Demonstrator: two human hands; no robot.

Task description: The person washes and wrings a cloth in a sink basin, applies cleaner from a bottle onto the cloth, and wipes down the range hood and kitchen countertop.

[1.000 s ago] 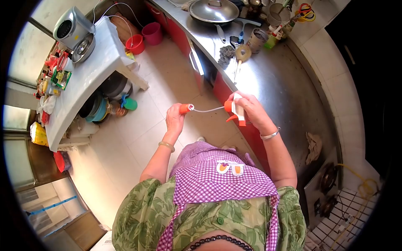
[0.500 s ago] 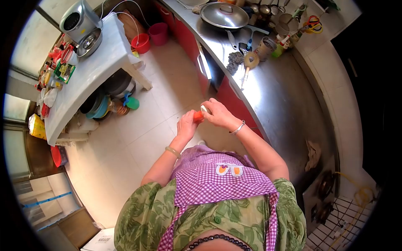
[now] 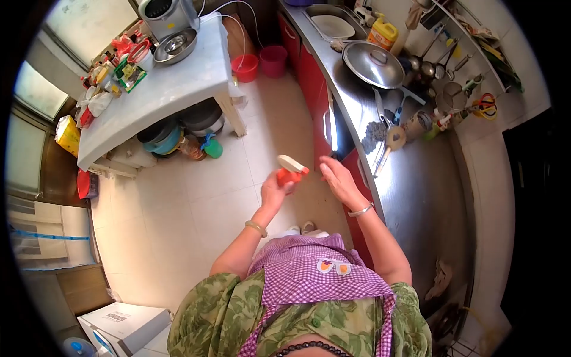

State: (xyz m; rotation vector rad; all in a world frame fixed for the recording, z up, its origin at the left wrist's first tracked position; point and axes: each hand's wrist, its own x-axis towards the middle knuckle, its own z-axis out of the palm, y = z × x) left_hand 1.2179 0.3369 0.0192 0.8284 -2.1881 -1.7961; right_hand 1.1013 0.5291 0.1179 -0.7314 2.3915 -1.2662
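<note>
- While the left hand [image 3: 275, 193] grips the orange part of a spray bottle [image 3: 291, 177], the right hand [image 3: 341, 182] hangs just beside it, not touching.
- The left fingers are clamped around the bottle; the right fingers are roughly straight, close together, and hold nothing.
- The spray bottle is up in front of the apron [image 3: 321, 284], seen above the floor [image 3: 226, 178], with its pale top toward the camera; its finer parts are blurred.
- A pale bangle [image 3: 256, 228] circles the left wrist, and a silver bracelet [image 3: 360, 210] the right.
- Right of the hands runs a metal counter [image 3: 416, 196] over red cupboards, with a brush [image 3: 395, 138] lying next to a grey scourer [image 3: 375, 134].
- Farther along the counter are a pan under a metal lid [image 3: 373, 61] and a yellow jug [image 3: 382, 34].
- On the left stands a table [image 3: 172, 89] bearing a metal bowl [image 3: 176, 47].
- Past the table, a red bucket [image 3: 245, 69] and a pink bucket [image 3: 273, 62] sit side by side on the floor.
</note>
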